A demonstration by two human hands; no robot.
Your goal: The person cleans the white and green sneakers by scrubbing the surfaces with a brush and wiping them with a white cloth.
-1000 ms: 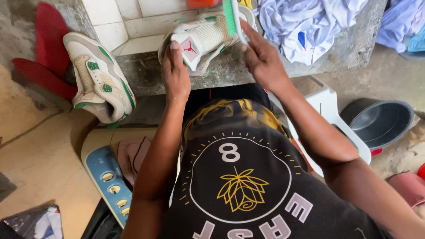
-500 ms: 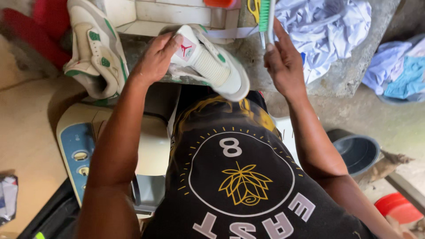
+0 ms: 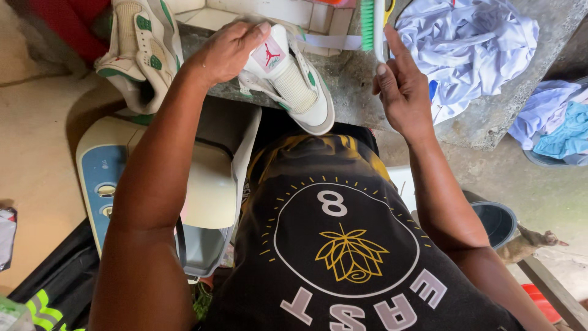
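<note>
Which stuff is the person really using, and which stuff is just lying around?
In use:
- left hand gripping the white and green shoe
- right hand holding the green-bristled brush

Just lying about:
- second shoe at the left
- pale blue clothes on the ledge
- dark bucket on the floor
- cream and blue appliance

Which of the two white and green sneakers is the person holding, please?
The sneaker under the left hand, with its toe pointing toward the person; the other sneaker leans untouched at far left.
</note>
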